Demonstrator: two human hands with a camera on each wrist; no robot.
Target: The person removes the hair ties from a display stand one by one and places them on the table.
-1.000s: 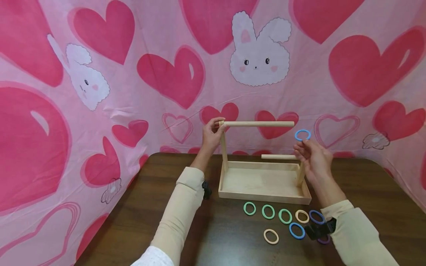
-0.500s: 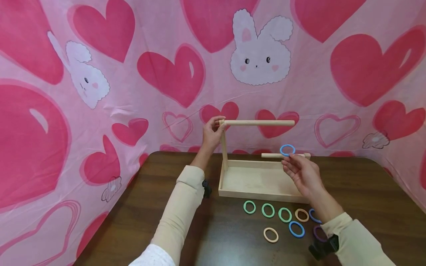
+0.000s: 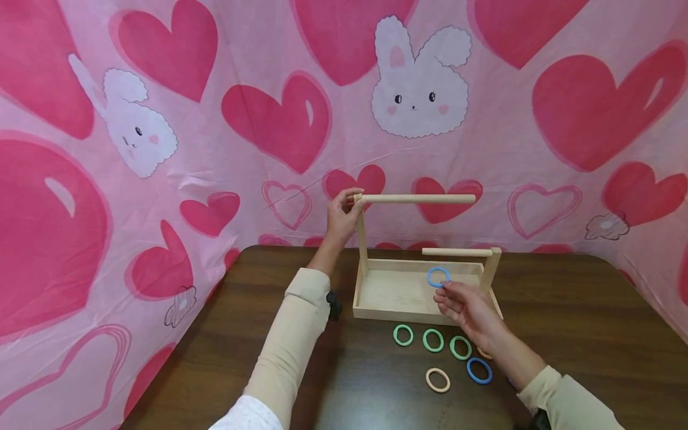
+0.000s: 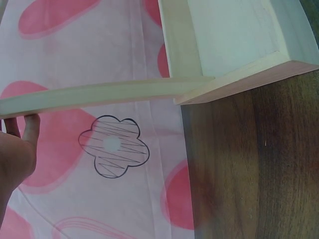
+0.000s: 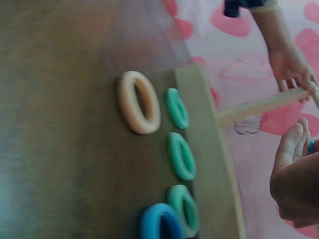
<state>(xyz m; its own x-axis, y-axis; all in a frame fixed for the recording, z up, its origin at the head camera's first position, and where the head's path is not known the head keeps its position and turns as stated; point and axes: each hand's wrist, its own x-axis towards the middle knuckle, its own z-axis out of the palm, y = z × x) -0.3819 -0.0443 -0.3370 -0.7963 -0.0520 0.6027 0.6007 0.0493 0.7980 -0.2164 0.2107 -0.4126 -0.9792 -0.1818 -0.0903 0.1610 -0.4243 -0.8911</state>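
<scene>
A wooden stand (image 3: 395, 314) has a shallow tray base, a tall left post (image 3: 362, 242) with a long upper rod (image 3: 419, 199), and a shorter right post (image 3: 490, 270) with a lower rod (image 3: 457, 252). At the top of the tall post, my left hand (image 3: 342, 218) grips the corner between thumb and fingers. My right hand (image 3: 469, 312) pinches a light blue ring (image 3: 438, 277) at its lower edge, in front of the tray and below the lower rod. In the right wrist view, only a sliver of that blue ring (image 5: 311, 146) shows beside the fingers.
Before the stand, several green rings (image 3: 403, 335), a peach ring (image 3: 438, 380) and a blue ring (image 3: 479, 371) lie on the dark wooden table (image 3: 376, 382). More rings are partly hidden under my right forearm. A pink heart-patterned cloth (image 3: 301, 119) hangs behind the table.
My right hand has carried the light blue ring left and down, from beyond the lower rod's right end to in front of the tray. My left hand has stayed on the post.
</scene>
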